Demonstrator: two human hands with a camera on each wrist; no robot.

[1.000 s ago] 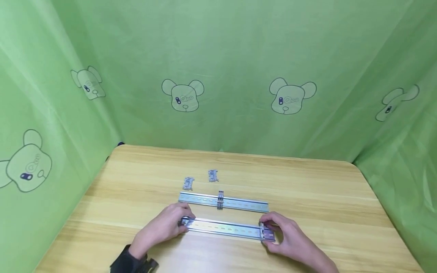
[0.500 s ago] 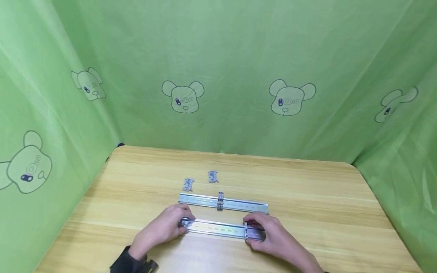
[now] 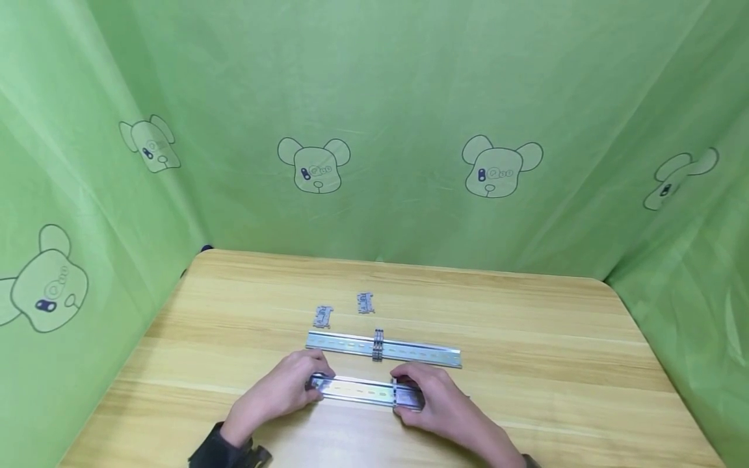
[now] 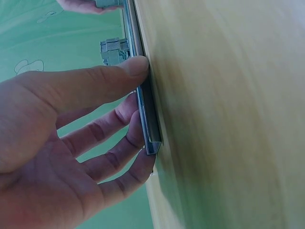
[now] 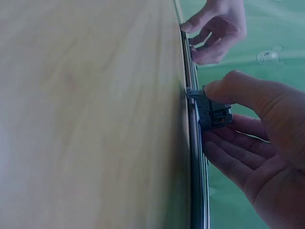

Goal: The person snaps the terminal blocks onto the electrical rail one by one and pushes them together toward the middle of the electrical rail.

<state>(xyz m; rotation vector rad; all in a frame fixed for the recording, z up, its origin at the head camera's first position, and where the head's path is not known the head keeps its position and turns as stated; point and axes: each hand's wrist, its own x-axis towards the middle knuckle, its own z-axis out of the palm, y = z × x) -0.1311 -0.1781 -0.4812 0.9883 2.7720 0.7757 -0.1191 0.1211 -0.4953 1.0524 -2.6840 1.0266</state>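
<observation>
A slotted metal DIN rail (image 3: 357,391) lies nearest the person on the table. My left hand (image 3: 295,382) grips its left end, thumb on the front edge and fingers behind, as the left wrist view shows. A thin grey terminal block (image 5: 212,109) sits across this rail right of its middle. My right hand (image 3: 435,396) pinches that block between thumb and fingers and hides part of the rail's right half. Behind lies a second DIN rail (image 3: 418,352), with several narrow grey terminal blocks (image 3: 378,344) clipped side by side near its middle.
Two loose grey terminal blocks lie flat behind the rails, one at the left (image 3: 322,316) and one further back (image 3: 365,302). The wooden table (image 3: 526,325) ends at a green curtain (image 3: 404,214) on the back and both sides.
My right hand has slid the terminal block leftward along the front rail, from near its right end toward the middle. My left hand stays on the left end.
</observation>
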